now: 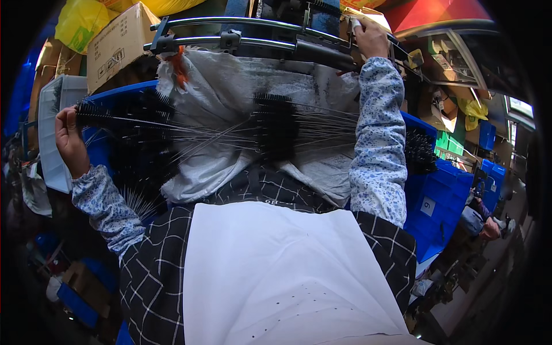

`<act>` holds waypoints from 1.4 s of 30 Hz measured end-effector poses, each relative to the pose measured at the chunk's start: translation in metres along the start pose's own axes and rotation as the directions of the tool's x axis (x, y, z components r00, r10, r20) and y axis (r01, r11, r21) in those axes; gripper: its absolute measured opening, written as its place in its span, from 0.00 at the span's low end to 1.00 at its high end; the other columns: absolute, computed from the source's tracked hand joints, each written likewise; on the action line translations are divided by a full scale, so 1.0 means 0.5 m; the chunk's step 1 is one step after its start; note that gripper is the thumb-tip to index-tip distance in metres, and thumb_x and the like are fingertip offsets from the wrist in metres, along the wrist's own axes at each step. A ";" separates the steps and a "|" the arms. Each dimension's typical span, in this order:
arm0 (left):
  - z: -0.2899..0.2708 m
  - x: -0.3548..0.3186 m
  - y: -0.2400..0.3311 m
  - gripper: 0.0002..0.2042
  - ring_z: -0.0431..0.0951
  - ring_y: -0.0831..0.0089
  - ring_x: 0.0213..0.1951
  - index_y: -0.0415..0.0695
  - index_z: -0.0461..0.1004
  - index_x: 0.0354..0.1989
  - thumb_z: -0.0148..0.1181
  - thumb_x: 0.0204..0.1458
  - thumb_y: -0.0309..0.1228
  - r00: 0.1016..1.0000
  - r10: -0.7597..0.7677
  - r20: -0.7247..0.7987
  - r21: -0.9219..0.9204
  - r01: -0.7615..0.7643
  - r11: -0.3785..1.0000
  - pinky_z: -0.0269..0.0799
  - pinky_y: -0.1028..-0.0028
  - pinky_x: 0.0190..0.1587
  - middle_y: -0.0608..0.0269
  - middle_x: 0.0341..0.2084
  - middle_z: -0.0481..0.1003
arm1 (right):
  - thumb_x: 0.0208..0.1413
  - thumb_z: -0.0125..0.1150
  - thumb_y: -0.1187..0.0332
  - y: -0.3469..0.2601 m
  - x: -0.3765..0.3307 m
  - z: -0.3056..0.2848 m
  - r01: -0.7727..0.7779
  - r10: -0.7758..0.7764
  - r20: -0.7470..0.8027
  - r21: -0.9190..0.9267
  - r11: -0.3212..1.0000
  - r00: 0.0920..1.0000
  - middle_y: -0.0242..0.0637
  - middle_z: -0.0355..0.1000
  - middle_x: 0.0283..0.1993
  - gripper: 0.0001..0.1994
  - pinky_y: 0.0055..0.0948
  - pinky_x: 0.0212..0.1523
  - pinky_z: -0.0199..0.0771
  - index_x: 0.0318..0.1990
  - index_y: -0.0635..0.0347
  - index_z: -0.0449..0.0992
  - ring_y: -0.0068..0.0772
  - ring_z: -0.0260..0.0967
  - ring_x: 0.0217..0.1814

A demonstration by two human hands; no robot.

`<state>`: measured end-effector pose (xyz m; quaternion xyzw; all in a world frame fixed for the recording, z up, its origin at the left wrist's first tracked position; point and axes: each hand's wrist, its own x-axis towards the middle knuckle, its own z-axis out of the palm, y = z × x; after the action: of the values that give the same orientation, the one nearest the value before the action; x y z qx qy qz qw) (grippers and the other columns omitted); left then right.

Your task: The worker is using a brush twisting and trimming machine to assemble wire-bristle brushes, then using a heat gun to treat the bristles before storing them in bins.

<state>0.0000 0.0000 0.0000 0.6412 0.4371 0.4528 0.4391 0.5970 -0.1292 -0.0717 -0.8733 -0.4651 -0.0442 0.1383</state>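
Note:
At the far left, my left hand point(70, 142) is closed, its fingertips pinching the bristled end of a black wire-stemmed brush point(95, 115). That brush's thin wire runs right, toward the middle. Across the white cloth point(215, 86) on my lap lies a bundle of similar black brushes point(275, 126), their bare wires fanning out to both sides. My right arm reaches forward to the right end of a metal machine with two shiny rods point(261, 41). There my right hand point(372, 41) is closed, with a white wrap on one finger; what it grips is hidden.
Blue bins point(434, 201) stand at both sides, with more black bristles point(420, 150) at the right. A cardboard box point(122, 46) and yellow bags point(83, 24) sit at the back left. Beside my left hand is a whitish plastic bin point(53, 155). Another person point(487, 225) is at the far right.

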 end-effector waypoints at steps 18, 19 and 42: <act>0.340 -0.068 0.107 0.10 0.69 0.80 0.25 0.40 0.62 0.36 0.45 0.55 0.34 0.992 0.066 0.104 -0.356 -0.025 0.934 0.65 0.83 0.26 0.64 0.27 0.69 | 0.58 0.42 0.64 -0.238 -0.243 -0.165 0.394 -0.752 0.275 0.716 0.576 0.598 0.43 0.68 0.42 0.16 0.31 0.47 0.63 0.51 0.63 0.63 0.41 0.67 0.42; 0.380 -0.090 0.109 0.09 0.67 0.83 0.26 0.41 0.62 0.36 0.44 0.56 0.34 0.982 0.172 0.080 -0.118 -0.162 0.980 0.63 0.86 0.29 0.66 0.28 0.69 | 0.58 0.40 0.65 -0.283 -0.268 -0.151 0.137 -0.757 0.294 0.883 0.449 0.584 0.40 0.70 0.35 0.15 0.28 0.45 0.65 0.50 0.63 0.63 0.35 0.67 0.39; 0.150 -0.105 -0.086 0.10 0.71 0.61 0.35 0.39 0.69 0.34 0.49 0.51 0.33 0.925 -0.308 0.221 0.832 -0.014 0.555 0.65 0.68 0.38 0.54 0.31 0.71 | 0.50 0.50 0.62 -0.101 -0.031 0.028 0.206 -0.232 -0.251 -0.127 0.970 0.940 0.32 0.71 0.31 0.11 0.34 0.38 0.67 0.42 0.41 0.74 0.34 0.67 0.36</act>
<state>0.0544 -0.0526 -0.0670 0.7995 0.5663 0.0399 0.1963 0.5461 -0.1108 -0.0782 -0.8080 -0.5341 -0.1986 0.1498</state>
